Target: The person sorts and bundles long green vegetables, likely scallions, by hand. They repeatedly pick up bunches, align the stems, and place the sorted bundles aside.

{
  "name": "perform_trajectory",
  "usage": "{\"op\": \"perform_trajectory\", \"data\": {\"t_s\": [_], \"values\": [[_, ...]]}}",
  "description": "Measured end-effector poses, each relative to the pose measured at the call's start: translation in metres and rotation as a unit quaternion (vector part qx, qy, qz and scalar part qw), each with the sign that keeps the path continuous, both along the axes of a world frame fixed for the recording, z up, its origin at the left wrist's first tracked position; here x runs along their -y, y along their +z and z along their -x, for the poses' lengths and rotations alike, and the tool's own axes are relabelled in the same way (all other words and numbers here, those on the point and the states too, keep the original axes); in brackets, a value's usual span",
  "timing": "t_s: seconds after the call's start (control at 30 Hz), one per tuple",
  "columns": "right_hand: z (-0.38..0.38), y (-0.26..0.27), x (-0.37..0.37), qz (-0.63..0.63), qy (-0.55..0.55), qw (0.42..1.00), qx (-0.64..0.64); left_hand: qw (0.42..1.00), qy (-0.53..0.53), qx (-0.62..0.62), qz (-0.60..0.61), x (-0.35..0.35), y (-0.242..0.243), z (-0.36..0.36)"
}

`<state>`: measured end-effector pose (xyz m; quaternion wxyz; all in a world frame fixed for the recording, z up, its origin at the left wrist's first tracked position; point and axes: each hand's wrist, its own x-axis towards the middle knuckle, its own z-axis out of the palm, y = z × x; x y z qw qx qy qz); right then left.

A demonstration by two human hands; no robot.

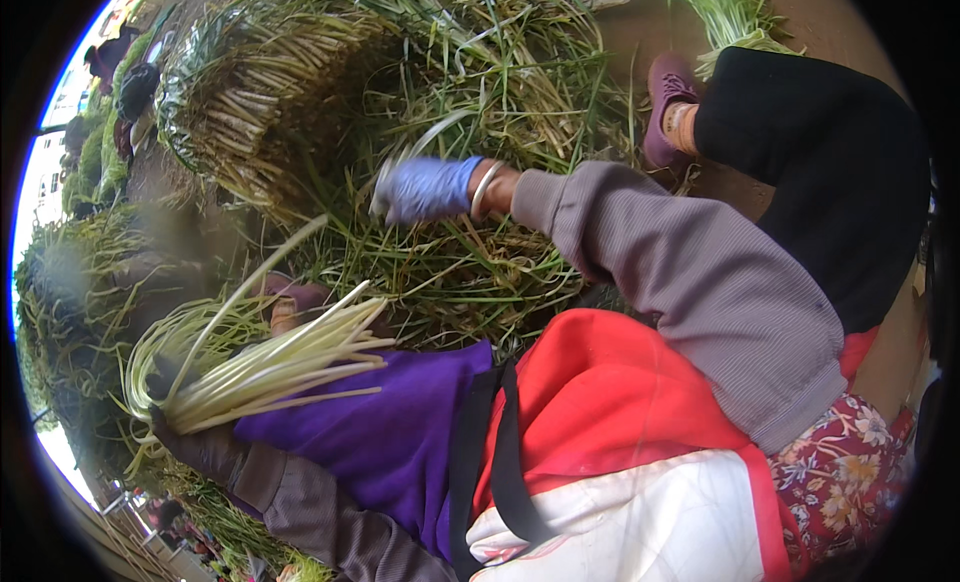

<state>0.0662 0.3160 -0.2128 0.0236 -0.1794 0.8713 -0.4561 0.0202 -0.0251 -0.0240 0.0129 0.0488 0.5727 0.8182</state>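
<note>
My left hand (199,447), in a dark glove, is closed around a bundle of long pale stalks (300,364) with light green leaves. Their cut-looking ends point right, over the purple cloth (352,409) on my leg. One stalk (247,289) sticks up apart from the others. Above a litter of loose leaves (480,244), my right hand (427,190) wears a blue glove and is blurred. Its fingers are curled, and a pale leaf strip (446,128) shows at them. A white bangle (486,190) circles that wrist.
A large stack of leafy stalks (255,102) lies beyond my hands, root ends towards me. Another heap of greens (67,304) stands at left. A trimmed green bunch (731,19) lies on the floor near my purple shoe (667,109). Another person (112,57) is far off.
</note>
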Motion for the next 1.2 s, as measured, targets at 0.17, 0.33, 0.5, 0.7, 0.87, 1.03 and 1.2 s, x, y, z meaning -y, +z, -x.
{"op": "perform_trajectory", "data": {"t_s": [0.17, 0.33, 0.5, 0.7, 0.87, 1.03, 1.2], "values": [[0.008, -0.021, -0.035, 0.055, -0.172, 0.981, 0.072, 0.970, -0.027, 0.028, -0.240, -0.005, 0.008, -0.006], [-0.033, -0.041, -0.139, -0.142, -0.530, 0.820, 0.166, 0.915, -0.141, 0.100, -0.365, -0.018, -0.001, -0.007], [-0.038, -0.056, -0.131, -0.167, -0.487, 0.819, 0.256, 0.938, -0.117, 0.123, -0.303, -0.042, -0.012, -0.006], [-0.028, -0.082, -0.125, -0.183, -0.535, 0.770, 0.297, 0.943, -0.121, 0.143, -0.276, -0.054, -0.016, -0.009], [-0.035, -0.049, -0.144, 0.092, -0.568, 0.766, 0.285, 0.954, -0.062, 0.140, -0.258, -0.059, -0.016, -0.010], [-0.026, 0.069, -0.182, -0.142, -0.460, 0.865, -0.144, 0.951, -0.047, 0.143, -0.270, -0.064, -0.012, -0.013], [-0.021, 0.105, -0.150, -0.067, -0.404, 0.874, -0.261, 0.938, -0.072, 0.185, -0.284, -0.072, -0.008, -0.009]]}}
